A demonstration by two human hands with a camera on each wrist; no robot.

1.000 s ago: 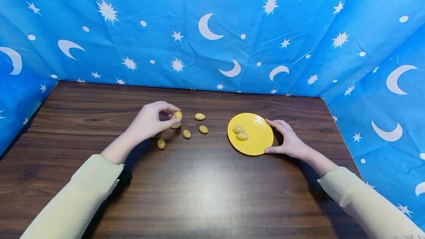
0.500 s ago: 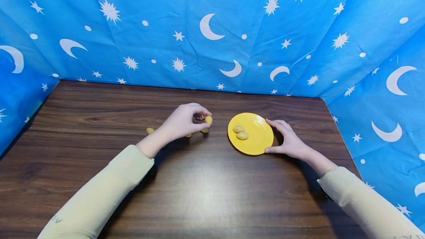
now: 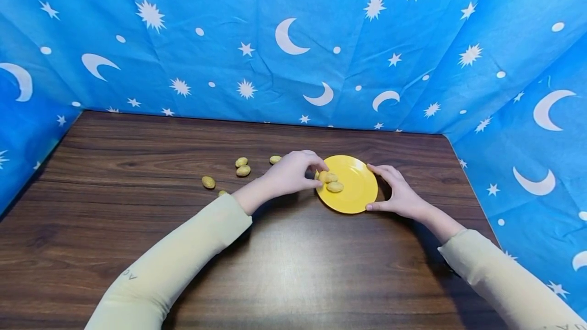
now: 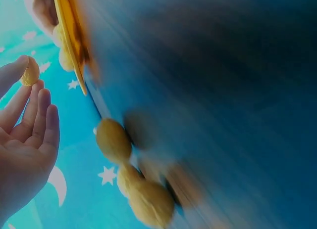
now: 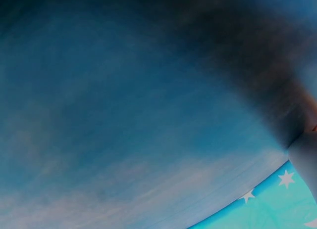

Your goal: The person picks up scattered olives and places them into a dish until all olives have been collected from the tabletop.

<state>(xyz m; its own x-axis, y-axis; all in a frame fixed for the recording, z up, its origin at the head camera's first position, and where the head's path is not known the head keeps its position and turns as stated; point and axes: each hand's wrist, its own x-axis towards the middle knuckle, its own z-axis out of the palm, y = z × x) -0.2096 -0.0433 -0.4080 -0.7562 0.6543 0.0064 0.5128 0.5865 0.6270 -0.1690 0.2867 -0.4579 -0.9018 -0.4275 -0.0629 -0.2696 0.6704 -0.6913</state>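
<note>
In the head view, my left hand (image 3: pixel 290 173) is over the left rim of the yellow plate (image 3: pixel 356 180). Thumb and fingertips pinch a small oval yellow-brown nut-like piece (image 4: pixel 30 71), seen best in the left wrist view. Two similar pieces lie side by side on the plate; the nearer one (image 3: pixel 335 187) shows fully. My right hand (image 3: pixel 398 192) holds the plate's right edge between thumb and fingers. To the left, several more pieces lie on the table, among them one far-left piece (image 3: pixel 208 182) and a touching pair (image 3: pixel 243 171). My left forearm partly hides others.
The dark wood-grain table (image 3: pixel 293 269) ends at a blue cloth (image 3: pixel 220 39) with white moons and stars, hung behind and along the sides. In the right wrist view, mostly blurred table surface (image 5: pixel 124 115) shows.
Carrying the pinched piece, my left hand has moved right from the scattered pieces to the plate. My right hand and the plate stay in place.
</note>
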